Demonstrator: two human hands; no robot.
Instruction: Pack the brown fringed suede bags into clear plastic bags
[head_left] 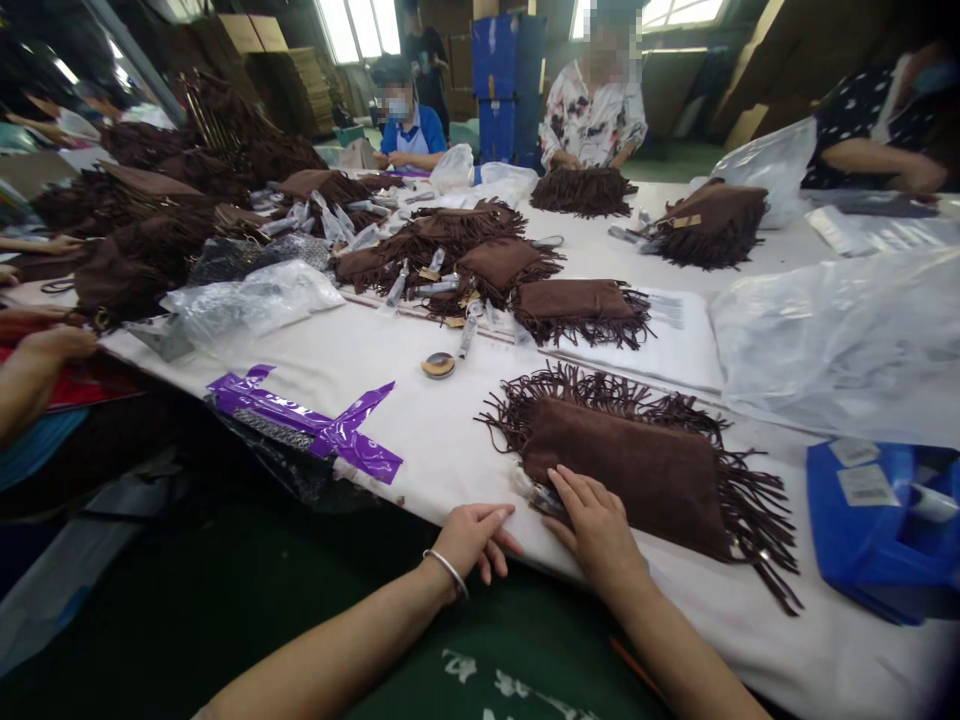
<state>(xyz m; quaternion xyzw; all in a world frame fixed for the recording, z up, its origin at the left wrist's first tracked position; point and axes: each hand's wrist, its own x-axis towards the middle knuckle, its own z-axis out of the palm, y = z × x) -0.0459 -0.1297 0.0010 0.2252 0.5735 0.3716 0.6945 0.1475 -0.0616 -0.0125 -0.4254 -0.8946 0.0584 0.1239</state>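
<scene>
A dark brown suede-like bag (637, 475) with long fringe lies flat near the table's front edge. My right hand (600, 525) rests on its near left corner, fingers stretched over the fabric and the thumb apart. Beside those fingertips is a small plastic-wrapped piece (534, 490) at the bag's corner, partly hidden by the hand. My left hand (476, 540), with a silver bangle at the wrist, hovers by the table edge just left of the bag. Its fingers are loosely bent and apart, with nothing in them.
A blue tape dispenser (847, 530) stands at the right. Purple tape (322, 425) holds a dark plastic bag at the table edge. A small round dish (438, 365), clear plastic (847, 330) and several fringed bags (502, 265) lie farther back. Other people work around the table.
</scene>
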